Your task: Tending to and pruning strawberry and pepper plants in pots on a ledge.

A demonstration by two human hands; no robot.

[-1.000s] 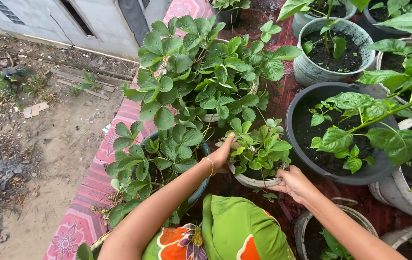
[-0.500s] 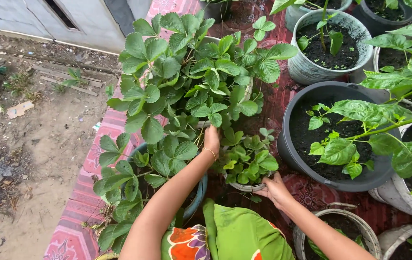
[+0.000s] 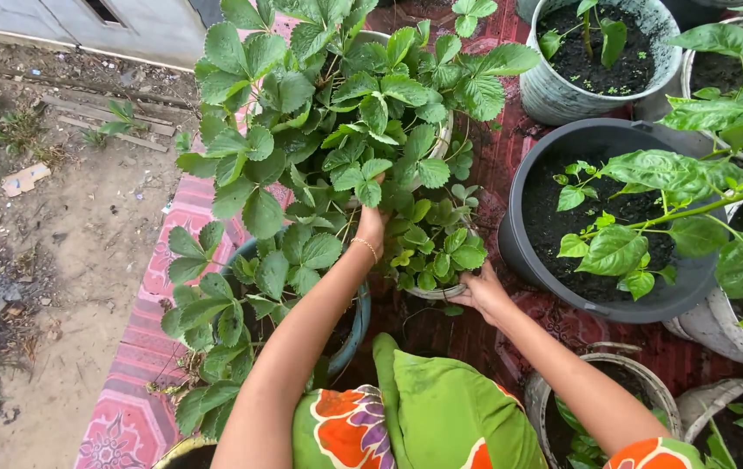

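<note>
Holding the near rim of a small white pot (image 3: 435, 293), the right hand (image 3: 481, 293) has its fingers curled around the edge. The pot sits in the middle of a red patterned mat (image 3: 172, 260) and is full of little green leaves. The left hand (image 3: 371, 224) reaches up on the left side of this small plant, and its fingers go in among the leaves, so I cannot tell if they are wide or closed. A thin bracelet (image 3: 366, 247) shows on that wrist. Near the bottom is green and orange cloth (image 3: 424, 408) on the person's lap. Just left of the small pot is a blue pot (image 3: 358, 323) with big leaves. Behind it, farther away, stands a large leafy plant (image 3: 328, 104). To the right is a big dark pot (image 3: 614, 217) of black soil with a leafy stem. Far right at the top is a grey pot (image 3: 597, 61). On the far left is bare dirt ground (image 3: 50, 260).
</note>
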